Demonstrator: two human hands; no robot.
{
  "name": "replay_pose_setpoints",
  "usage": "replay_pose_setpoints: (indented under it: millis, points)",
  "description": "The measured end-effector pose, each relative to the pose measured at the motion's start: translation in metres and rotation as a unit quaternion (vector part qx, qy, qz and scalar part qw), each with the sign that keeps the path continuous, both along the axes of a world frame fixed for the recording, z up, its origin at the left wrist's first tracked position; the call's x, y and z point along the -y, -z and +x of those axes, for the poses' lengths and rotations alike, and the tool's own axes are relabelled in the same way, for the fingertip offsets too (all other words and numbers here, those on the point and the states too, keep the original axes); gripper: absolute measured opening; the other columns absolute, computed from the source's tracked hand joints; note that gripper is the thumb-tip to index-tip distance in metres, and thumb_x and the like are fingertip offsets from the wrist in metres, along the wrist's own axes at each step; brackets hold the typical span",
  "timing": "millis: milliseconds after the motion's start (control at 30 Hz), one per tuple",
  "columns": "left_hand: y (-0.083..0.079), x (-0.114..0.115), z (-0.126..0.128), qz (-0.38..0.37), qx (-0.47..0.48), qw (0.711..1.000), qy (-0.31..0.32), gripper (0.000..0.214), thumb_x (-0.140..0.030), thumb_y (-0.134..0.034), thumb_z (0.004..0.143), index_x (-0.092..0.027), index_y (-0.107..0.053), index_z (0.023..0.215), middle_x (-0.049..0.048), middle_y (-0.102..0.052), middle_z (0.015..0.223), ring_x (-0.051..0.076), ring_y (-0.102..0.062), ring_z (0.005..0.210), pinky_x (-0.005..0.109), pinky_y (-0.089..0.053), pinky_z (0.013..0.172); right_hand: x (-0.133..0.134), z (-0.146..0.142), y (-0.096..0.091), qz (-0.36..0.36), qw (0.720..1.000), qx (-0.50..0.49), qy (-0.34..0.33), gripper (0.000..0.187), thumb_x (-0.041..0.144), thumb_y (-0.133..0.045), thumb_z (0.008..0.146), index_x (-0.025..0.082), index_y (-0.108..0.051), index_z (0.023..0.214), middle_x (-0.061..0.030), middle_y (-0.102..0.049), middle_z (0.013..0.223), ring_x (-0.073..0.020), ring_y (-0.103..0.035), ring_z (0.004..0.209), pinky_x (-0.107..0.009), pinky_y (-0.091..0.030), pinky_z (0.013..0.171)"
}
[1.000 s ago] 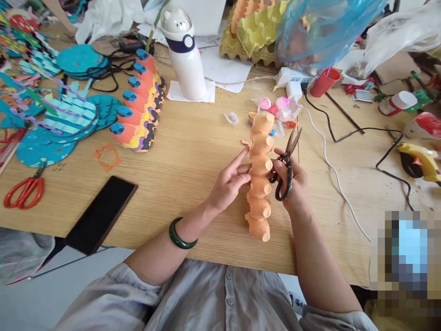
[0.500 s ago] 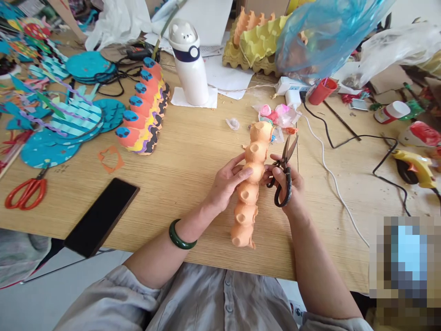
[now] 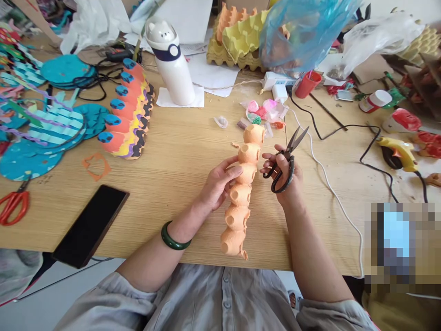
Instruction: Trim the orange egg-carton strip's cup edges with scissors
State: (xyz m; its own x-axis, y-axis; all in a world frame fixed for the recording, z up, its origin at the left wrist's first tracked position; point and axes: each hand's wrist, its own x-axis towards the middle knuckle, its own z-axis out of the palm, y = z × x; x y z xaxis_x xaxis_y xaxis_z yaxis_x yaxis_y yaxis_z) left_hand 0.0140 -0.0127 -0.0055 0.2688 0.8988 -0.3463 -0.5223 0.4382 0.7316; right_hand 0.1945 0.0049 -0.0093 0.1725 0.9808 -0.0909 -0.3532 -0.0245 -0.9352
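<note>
A strip of orange egg carton (image 3: 240, 195) made of several joined cups, bottoms up, is held over the front of the table. My left hand (image 3: 217, 183) grips it from the left, with the thumb on a middle cup and the other fingers hidden beneath. Black-handled scissors (image 3: 291, 158) rest in my right hand (image 3: 289, 181), just right of the strip, their slightly parted blades pointing up and away. A thin torn scrap hangs from the strip's near end. Beyond its far end lie small pink and green packets (image 3: 263, 110).
To the left are a painted egg-carton strip (image 3: 128, 112), a phone (image 3: 92, 225), red-handled scissors (image 3: 14, 204) and blue paper discs (image 3: 31, 158). A white bottle (image 3: 174, 69) and stacked cartons (image 3: 237, 39) stand behind. Right are a white cable (image 3: 327, 170) and a yellow glue gun (image 3: 398, 151).
My right hand with the scissors has drawn away from the strip to the right. The strip has turned slightly in my left hand. The whole view has shifted a little.
</note>
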Motion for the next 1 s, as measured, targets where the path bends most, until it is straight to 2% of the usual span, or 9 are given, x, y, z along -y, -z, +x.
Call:
replay_pose_setpoints:
  millis: [233, 333, 400, 500, 600, 700, 800, 900, 1000]
  points:
    - [-0.003, -0.005, 0.0, 0.006, 0.02, 0.998, -0.051, 0.031, -0.038, -0.083, 0.077, -0.027, -0.075, 0.106, -0.0005, -0.077, 0.087, 0.018, -0.07, 0.078, 0.028, -0.052, 0.066, 0.003, -0.002, 0.001, -0.041, 0.995, 0.033, -0.088, 0.054, 0.061, -0.078, 0.078, 0.025, -0.061, 0.115, -0.0013, -0.074, 0.089, -0.0145, -0.067, 0.073, -0.029, -0.06, 0.067]
    - [-0.003, -0.011, -0.005, -0.031, 0.052, 0.996, -0.063, 0.022, -0.039, -0.074, 0.087, -0.019, -0.072, 0.096, 0.0011, -0.073, 0.079, 0.014, -0.067, 0.067, 0.025, -0.052, 0.061, 0.006, -0.006, 0.0, -0.068, 0.989, 0.027, -0.127, 0.056, 0.063, -0.077, 0.079, 0.024, -0.061, 0.116, -0.0022, -0.074, 0.088, -0.0152, -0.067, 0.073, -0.029, -0.06, 0.064]
    - [-0.001, -0.016, -0.01, -0.042, 0.073, 0.994, -0.075, 0.026, -0.041, -0.064, 0.094, -0.017, -0.071, 0.09, 0.0023, -0.072, 0.077, 0.012, -0.066, 0.063, 0.024, -0.052, 0.058, 0.009, -0.01, -0.002, -0.086, 0.981, 0.017, -0.171, 0.057, 0.063, -0.077, 0.079, 0.023, -0.061, 0.117, -0.0031, -0.074, 0.087, -0.0163, -0.068, 0.074, -0.029, -0.06, 0.062]
    - [0.001, -0.023, -0.017, -0.031, 0.075, 0.989, -0.125, 0.028, -0.042, -0.06, 0.096, -0.017, -0.071, 0.089, 0.002, -0.073, 0.079, 0.013, -0.069, 0.067, 0.025, -0.055, 0.064, 0.016, -0.016, -0.007, -0.106, 0.965, 0.007, -0.24, 0.054, 0.059, -0.08, 0.079, 0.022, -0.063, 0.114, -0.0028, -0.072, 0.085, -0.0171, -0.068, 0.075, -0.03, -0.058, 0.062]
    - [0.005, -0.026, -0.02, -0.013, 0.053, 0.982, -0.18, 0.026, -0.043, -0.064, 0.094, -0.018, -0.072, 0.093, 0.0022, -0.074, 0.082, 0.017, -0.073, 0.082, 0.027, -0.057, 0.076, 0.021, -0.019, -0.011, -0.116, 0.955, 0.027, -0.272, 0.05, 0.053, -0.085, 0.077, 0.021, -0.066, 0.11, -0.0003, -0.068, 0.081, -0.0146, -0.065, 0.072, -0.026, -0.053, 0.059]
    - [0.008, -0.028, -0.021, 0.002, 0.028, 0.973, -0.228, 0.025, -0.044, -0.068, 0.092, -0.019, -0.071, 0.097, 0.0031, -0.074, 0.087, 0.019, -0.073, 0.094, 0.027, -0.056, 0.082, 0.022, -0.021, -0.011, -0.115, 0.951, 0.057, -0.282, 0.047, 0.045, -0.089, 0.074, 0.022, -0.068, 0.109, 0.0025, -0.064, 0.079, -0.0108, -0.058, 0.065, -0.024, -0.047, 0.056]
    - [0.009, -0.029, -0.021, 0.009, 0.017, 0.967, -0.253, 0.025, -0.043, -0.069, 0.092, -0.019, -0.071, 0.101, 0.0041, -0.074, 0.094, 0.02, -0.071, 0.101, 0.028, -0.054, 0.085, 0.022, -0.022, -0.01, -0.121, 0.955, 0.047, -0.269, 0.05, 0.036, -0.092, 0.067, 0.022, -0.068, 0.109, 0.0025, -0.065, 0.082, -0.0108, -0.057, 0.068, -0.024, -0.046, 0.057]
    - [0.008, -0.028, -0.02, 0.01, 0.029, 0.969, -0.246, 0.023, -0.04, -0.065, 0.095, -0.02, -0.072, 0.104, 0.0035, -0.075, 0.102, 0.017, -0.069, 0.101, 0.028, -0.053, 0.087, 0.02, -0.022, -0.008, -0.138, 0.959, 0.004, -0.246, 0.054, 0.031, -0.094, 0.062, 0.022, -0.067, 0.108, 0.0033, -0.066, 0.081, -0.0108, -0.058, 0.068, -0.023, -0.044, 0.056]
    - [0.007, -0.026, -0.018, 0.011, 0.023, 0.978, -0.208, 0.016, -0.034, -0.067, 0.095, -0.021, -0.072, 0.102, 0.0011, -0.076, 0.101, 0.013, -0.068, 0.094, 0.025, -0.053, 0.082, 0.016, -0.019, -0.007, -0.161, 0.963, -0.047, -0.211, 0.057, 0.03, -0.094, 0.06, 0.023, -0.067, 0.109, 0.0042, -0.067, 0.079, -0.0112, -0.06, 0.063, -0.024, -0.044, 0.053]
